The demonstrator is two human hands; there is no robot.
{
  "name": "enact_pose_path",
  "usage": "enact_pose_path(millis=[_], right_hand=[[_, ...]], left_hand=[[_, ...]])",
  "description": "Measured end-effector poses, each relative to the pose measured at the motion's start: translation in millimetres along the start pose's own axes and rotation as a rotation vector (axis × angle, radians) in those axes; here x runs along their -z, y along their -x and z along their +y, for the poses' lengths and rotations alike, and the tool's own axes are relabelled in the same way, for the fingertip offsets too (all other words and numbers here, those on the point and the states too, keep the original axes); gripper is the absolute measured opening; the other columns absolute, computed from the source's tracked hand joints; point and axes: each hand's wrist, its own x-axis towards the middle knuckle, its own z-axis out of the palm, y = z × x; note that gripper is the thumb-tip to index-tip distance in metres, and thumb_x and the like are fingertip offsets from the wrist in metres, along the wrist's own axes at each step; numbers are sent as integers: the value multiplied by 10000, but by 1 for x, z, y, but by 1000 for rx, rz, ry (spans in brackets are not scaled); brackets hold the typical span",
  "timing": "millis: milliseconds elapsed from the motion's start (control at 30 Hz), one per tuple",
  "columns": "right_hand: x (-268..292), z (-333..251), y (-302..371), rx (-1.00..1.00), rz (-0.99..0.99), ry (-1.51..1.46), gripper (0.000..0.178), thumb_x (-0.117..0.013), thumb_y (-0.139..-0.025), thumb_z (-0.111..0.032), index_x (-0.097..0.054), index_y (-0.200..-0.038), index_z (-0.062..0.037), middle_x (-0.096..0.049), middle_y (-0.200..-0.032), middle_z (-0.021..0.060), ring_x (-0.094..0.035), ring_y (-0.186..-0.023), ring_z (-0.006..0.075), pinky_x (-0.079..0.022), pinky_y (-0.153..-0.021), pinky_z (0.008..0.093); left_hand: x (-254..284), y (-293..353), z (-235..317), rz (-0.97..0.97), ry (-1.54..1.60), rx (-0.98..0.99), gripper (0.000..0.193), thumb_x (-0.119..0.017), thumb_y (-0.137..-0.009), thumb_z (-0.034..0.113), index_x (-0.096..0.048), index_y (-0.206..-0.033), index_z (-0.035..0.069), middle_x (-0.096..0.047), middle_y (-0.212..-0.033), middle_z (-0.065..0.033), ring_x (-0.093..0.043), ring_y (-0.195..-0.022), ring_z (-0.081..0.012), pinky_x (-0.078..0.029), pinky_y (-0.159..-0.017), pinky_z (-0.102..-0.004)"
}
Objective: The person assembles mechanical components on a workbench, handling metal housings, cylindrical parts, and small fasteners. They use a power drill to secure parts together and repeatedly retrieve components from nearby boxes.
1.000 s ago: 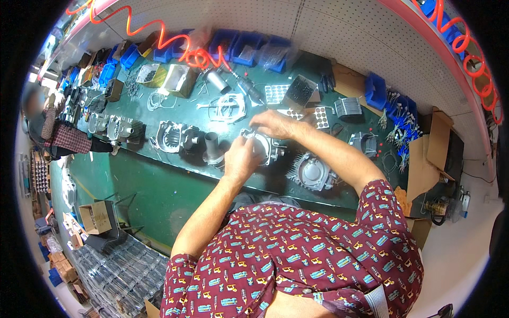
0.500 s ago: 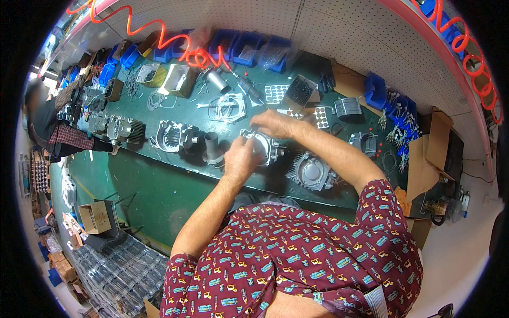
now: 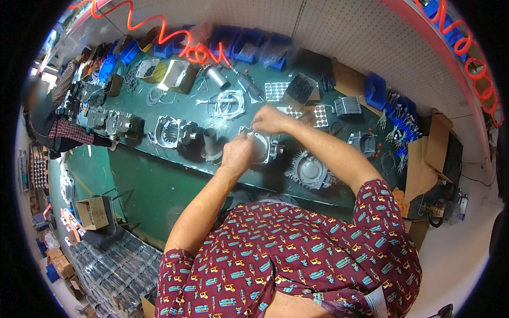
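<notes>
L hand (image 3: 237,155) rests on the near-left side of a round grey metal engine housing (image 3: 263,147) on the green workbench (image 3: 159,159); fingers curled over its rim, gripping it. R hand (image 3: 270,120) sits at the housing's far edge, fingertips (image 3: 253,126) pinched narrow on sth small – too tiny to tell what. So the housing lies betw. both sets of fingers, touching both.

Just left of the L fingers: a dark upright cylinder part (image 3: 211,143), then a silver casing (image 3: 169,131) w/ more castings further left along the bench edge. Right of & below the R wrist: a finned grey cover (image 3: 310,170), near but apart from the housing. Beyond the R fingertips: a coil of pale gaskets/wire rings (image 3: 229,103), a silver can-like tool (image 3: 216,77) & perforated white trays (image 3: 319,115). Blue bins (image 3: 249,50) line the back by the pegboard wall; an orange coiled air hose (image 3: 175,37) hangs over them. Cardboard boxes (image 3: 432,148) well off to the right of the R arm. Another person's checked sleeve (image 3: 63,135) at far left, well apart from both hands.
</notes>
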Motion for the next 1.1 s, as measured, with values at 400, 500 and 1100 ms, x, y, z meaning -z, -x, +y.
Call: enact_pose_path(millis=[400,500,1100], right_hand=[[-15,-12,10,-100,128,61,192,-701,-804,-188,-770,-914,-47,-712,-845,222,-723,-807,359,-563,-731,444],[-19,-11,11,-125,127,57,211,-672,-836,-219,-768,-938,-62,-713,-890,225,-713,-860,383,-562,-756,471],[-29,-92,94,128,631,-232,231,-664,-874,-90,-710,-1079,7,-730,-995,169,-713,-876,242,-552,-749,315]], left_hand=[[-13,3,0,-30,-42,0,474,-818,-728,233,-600,-1104,43,-643,-1061,-161,-670,-964,-342,-573,-765,-438],[-11,5,2,-2,-66,-24,488,-809,-730,215,-582,-1124,36,-643,-1064,-161,-664,-983,-339,-573,-765,-433],[-129,113,-164,556,623,906,359,-720,-903,172,-665,-1201,-21,-731,-997,-122,-689,-861,-206,-556,-776,-320]])
